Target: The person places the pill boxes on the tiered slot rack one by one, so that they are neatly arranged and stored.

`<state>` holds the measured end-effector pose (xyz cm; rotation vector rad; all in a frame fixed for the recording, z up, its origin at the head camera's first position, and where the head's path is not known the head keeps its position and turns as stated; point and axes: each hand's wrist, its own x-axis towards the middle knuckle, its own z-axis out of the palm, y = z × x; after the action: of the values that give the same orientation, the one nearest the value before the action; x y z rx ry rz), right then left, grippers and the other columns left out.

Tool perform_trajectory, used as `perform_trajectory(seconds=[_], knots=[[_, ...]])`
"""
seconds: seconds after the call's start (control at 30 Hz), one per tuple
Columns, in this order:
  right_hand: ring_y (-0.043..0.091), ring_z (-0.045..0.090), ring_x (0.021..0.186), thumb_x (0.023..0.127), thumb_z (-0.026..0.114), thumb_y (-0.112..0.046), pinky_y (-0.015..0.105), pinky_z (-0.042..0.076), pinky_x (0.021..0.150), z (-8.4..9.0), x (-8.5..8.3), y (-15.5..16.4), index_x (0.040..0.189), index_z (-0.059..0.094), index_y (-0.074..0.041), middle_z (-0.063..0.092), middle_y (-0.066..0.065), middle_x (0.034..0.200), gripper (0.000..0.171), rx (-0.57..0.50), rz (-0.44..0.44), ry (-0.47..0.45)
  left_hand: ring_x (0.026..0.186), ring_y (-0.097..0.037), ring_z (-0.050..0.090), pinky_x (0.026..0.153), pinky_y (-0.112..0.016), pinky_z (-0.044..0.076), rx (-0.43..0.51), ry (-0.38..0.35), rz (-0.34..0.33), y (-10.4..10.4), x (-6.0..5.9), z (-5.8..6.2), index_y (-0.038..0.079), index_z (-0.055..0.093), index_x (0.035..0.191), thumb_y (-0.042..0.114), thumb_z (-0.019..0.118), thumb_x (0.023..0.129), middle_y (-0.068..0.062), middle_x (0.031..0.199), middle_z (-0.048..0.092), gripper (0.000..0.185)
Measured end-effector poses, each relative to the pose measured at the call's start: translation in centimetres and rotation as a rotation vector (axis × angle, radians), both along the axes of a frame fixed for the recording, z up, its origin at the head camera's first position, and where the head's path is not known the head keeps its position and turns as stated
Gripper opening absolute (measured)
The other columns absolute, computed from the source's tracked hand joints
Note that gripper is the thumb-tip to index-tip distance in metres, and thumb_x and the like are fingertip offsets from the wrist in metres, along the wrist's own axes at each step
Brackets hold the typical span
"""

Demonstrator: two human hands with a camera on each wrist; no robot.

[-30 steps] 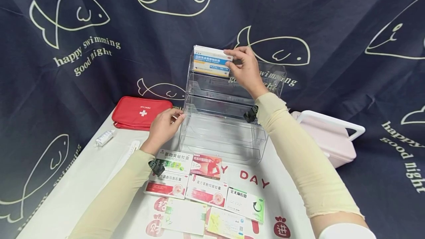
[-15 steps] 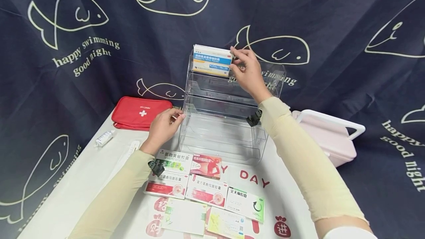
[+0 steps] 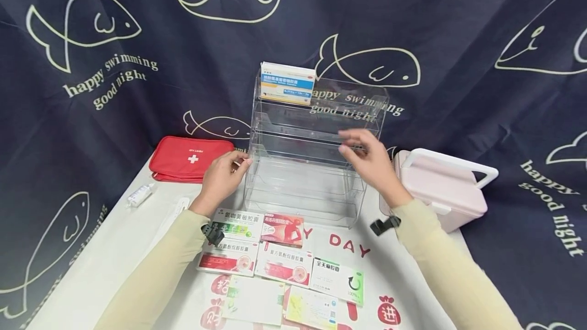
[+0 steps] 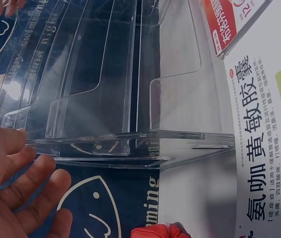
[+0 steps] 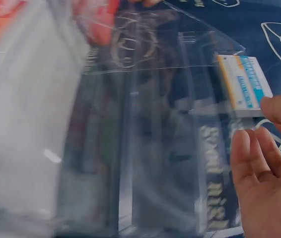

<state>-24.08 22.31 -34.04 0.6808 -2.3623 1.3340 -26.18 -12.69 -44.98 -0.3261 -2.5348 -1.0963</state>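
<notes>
A clear tiered plastic display rack [image 3: 302, 167] stands at mid-table. One blue-and-white medicine box [image 3: 287, 83] stands upright at the left of its top tier. My left hand [image 3: 223, 174] is at the rack's left side, thumb and index finger pinching the edge of its side wall; the other fingers hang loosely curved in the left wrist view. My right hand [image 3: 367, 159] hovers before the rack's right half, fingers loosely bent and holding nothing. In the right wrist view the medicine box [image 5: 243, 84] shows beyond my thumb.
Several medicine boxes lie flat in front of the rack, among them a red one [image 3: 283, 229] and a green-and-white one [image 3: 338, 280]. A red first-aid pouch [image 3: 192, 159] lies left, near a small wrapped roll [image 3: 139, 195]. Right stands a pale pink case [image 3: 440, 187] with a white handle.
My right hand has let go of the blue-and-white medicine box and moved down and right, leaving the box on the top tier. The left hand has stayed at the rack's side.
</notes>
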Motion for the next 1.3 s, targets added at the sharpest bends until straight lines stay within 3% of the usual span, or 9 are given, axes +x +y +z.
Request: perform_trajectory(seconds=[0.13, 0.23, 0.33, 0.53, 0.73, 0.9, 1.1, 1.3], knots=[[0.016, 0.062, 0.095, 0.093, 0.068, 0.008, 0.020, 0.052, 0.075, -3.7, 2.8, 2.7, 0.120, 0.066, 0.007, 0.065, 0.025, 0.115, 0.027, -0.013, 0.016, -0.090, 0.078, -0.020, 0.066, 0.069, -0.042, 0.050, 0.005, 0.010, -0.004, 0.1, 0.1, -0.1, 0.011, 0.073, 0.112, 0.031, 0.069, 0.098, -0.003, 0.094, 0.070, 0.025], [0.011, 0.063, 0.095, 0.096, 0.068, 0.001, 0.022, 0.053, 0.076, -7.1, 4.4, 4.6, 0.121, 0.067, 0.003, 0.067, 0.021, 0.115, 0.026, -0.002, 0.005, -0.193, 0.077, -0.020, 0.065, 0.067, -0.042, 0.049, 0.006, 0.023, 0.004, 0.1, 0.1, 0.0, 0.011, 0.073, 0.111, 0.031, 0.070, 0.098, -0.003, 0.093, 0.070, 0.024], [0.017, 0.066, 0.097, 0.096, 0.070, -0.006, 0.025, 0.054, 0.078, -9.7, 6.3, 5.9, 0.122, 0.067, -0.001, 0.069, 0.015, 0.114, 0.026, 0.022, -0.010, -0.296, 0.077, -0.020, 0.064, 0.067, -0.041, 0.048, 0.002, 0.019, 0.007, 0.1, 0.1, 0.0, 0.011, 0.073, 0.111, 0.031, 0.069, 0.098, -0.003, 0.093, 0.070, 0.024], [0.033, 0.067, 0.089, 0.097, 0.069, -0.007, 0.031, 0.056, 0.075, -13.5, 9.5, 6.8, 0.119, 0.068, -0.003, 0.069, 0.019, 0.111, 0.023, 0.052, 0.018, -0.441, 0.077, -0.021, 0.063, 0.066, -0.041, 0.047, 0.001, 0.005, 0.014, 0.1, 0.1, 0.0, 0.011, 0.072, 0.111, 0.031, 0.069, 0.098, -0.003, 0.093, 0.070, 0.024], [0.026, 0.067, 0.088, 0.095, 0.072, -0.012, 0.031, 0.054, 0.076, -15.9, 11.6, 7.3, 0.119, 0.067, 0.000, 0.070, 0.014, 0.106, 0.027, 0.121, 0.056, -0.490, 0.077, -0.022, 0.064, 0.067, -0.041, 0.047, 0.009, 0.018, 0.008, 0.2, 0.3, 0.1, 0.009, 0.072, 0.112, 0.029, 0.070, 0.098, -0.005, 0.093, 0.070, 0.024], [0.020, 0.061, 0.087, 0.091, 0.077, -0.024, 0.029, 0.052, 0.076, -17.3, 12.9, 7.8, 0.119, 0.069, -0.006, 0.065, 0.004, 0.098, 0.034, 0.215, 0.089, -0.506, 0.077, -0.021, 0.064, 0.068, -0.041, 0.047, 0.011, 0.021, 0.004, 0.3, 0.3, 0.1, 0.009, 0.073, 0.111, 0.028, 0.069, 0.098, -0.005, 0.093, 0.070, 0.023], [0.023, 0.058, 0.087, 0.087, 0.081, -0.036, 0.031, 0.052, 0.076, -18.4, 13.8, 8.2, 0.122, 0.070, -0.011, 0.062, 0.002, 0.098, 0.044, 0.293, 0.110, -0.478, 0.077, -0.021, 0.063, 0.068, -0.041, 0.048, 0.009, 0.028, 0.001, 0.3, 0.2, 0.1, 0.009, 0.073, 0.111, 0.028, 0.070, 0.098, -0.005, 0.093, 0.070, 0.023], [0.018, 0.055, 0.082, 0.085, 0.081, -0.039, 0.028, 0.049, 0.072, -18.9, 14.3, 8.5, 0.121, 0.070, -0.012, 0.057, -0.001, 0.091, 0.046, 0.325, 0.112, -0.479, 0.077, -0.021, 0.063, 0.066, -0.040, 0.047, 0.008, 0.036, 0.004, 0.3, 0.2, 0.1, 0.009, 0.072, 0.111, 0.029, 0.069, 0.098, -0.004, 0.093, 0.070, 0.023]])
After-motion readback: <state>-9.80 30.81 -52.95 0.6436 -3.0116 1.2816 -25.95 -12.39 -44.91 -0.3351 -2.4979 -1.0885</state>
